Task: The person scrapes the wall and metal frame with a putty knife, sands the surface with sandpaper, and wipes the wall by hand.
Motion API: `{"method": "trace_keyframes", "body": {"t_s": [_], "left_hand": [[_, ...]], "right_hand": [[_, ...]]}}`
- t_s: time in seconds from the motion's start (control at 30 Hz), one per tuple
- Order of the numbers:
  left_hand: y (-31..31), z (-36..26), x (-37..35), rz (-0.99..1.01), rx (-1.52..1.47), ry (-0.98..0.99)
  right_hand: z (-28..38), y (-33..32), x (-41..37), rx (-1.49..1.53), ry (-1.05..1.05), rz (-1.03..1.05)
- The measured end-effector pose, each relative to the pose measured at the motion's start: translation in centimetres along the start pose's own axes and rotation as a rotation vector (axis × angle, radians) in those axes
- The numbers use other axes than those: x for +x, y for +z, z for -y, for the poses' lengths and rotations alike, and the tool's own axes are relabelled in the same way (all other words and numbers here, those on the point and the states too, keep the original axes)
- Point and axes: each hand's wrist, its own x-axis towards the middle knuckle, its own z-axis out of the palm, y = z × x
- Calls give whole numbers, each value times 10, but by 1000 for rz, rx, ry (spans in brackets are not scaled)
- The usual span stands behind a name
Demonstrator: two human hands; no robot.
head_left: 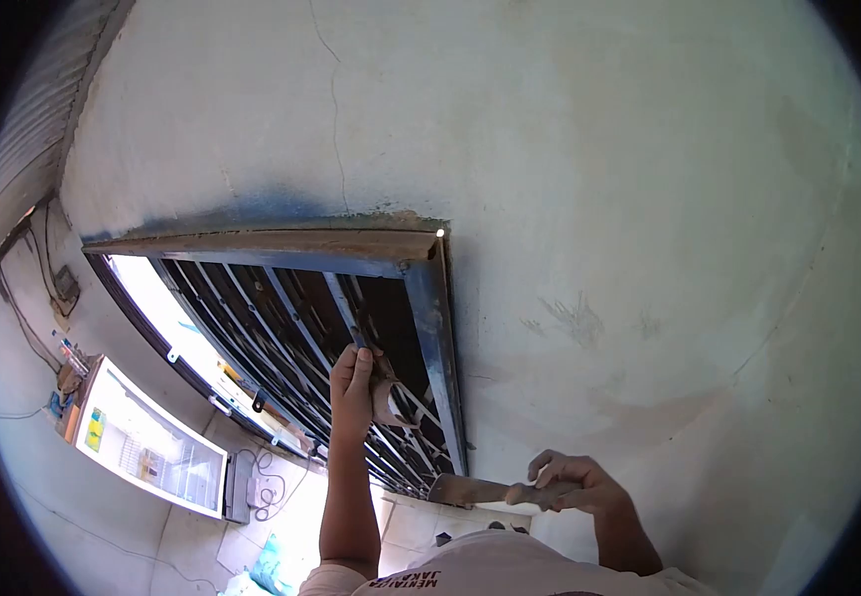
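The left hand [351, 382] closes around a bar [340, 303] of the grille, likely to steady it; a pale thing [388, 402] sits just beside that grip, too unclear to name. The right hand [581, 483] holds the tool [470, 491] by its narrow end, apparently for control, its broad end pointing away from the grip towards the frame [433, 328].

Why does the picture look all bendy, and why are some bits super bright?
Head view: the lens probably bends it, so the gate curves and the corners go black; strong light bleaches the floor at the lower left, while the gaps between many gate bars look very dark.
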Motion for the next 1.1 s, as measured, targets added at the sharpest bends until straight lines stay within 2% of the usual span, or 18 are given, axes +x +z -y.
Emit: {"method": "trace_keyframes", "body": {"t_s": [0.13, 0.23, 0.27, 0.37, 0.5, 0.67, 0.77, 0.9, 1.0, 1.1], "left_hand": [[1, 3, 1, -24, 58, 27], [6, -5, -3, -50, 60, -8], [7, -7, -4, -56, 61, -19], [12, -10, -5, -64, 71, 9], [6, -1, -1, -61, 68, -2], [12, -5, -2, -85, 75, 9], [11, -5, -2, -89, 82, 11], [12, -3, -2, -92, 61, 20], [11, -2, -1, -86, 67, 31], [11, -2, -1, -89, 67, 17]], "right_hand": [[14, -15, 3, 137, -128, -112], [14, -21, 11, 167, -375, -355], [16, -24, 17, 60, -457, -389], [29, -17, 38, 60, -607, -422], [60, 8, 61, -303, -836, -343], [76, 22, 91, -644, -1446, -158], [76, 36, 103, -780, -1589, -161], [74, 39, 119, -878, -1649, -186], [77, 28, 124, -887, -1580, -137], [87, 21, 123, -885, -1373, -91]]}}
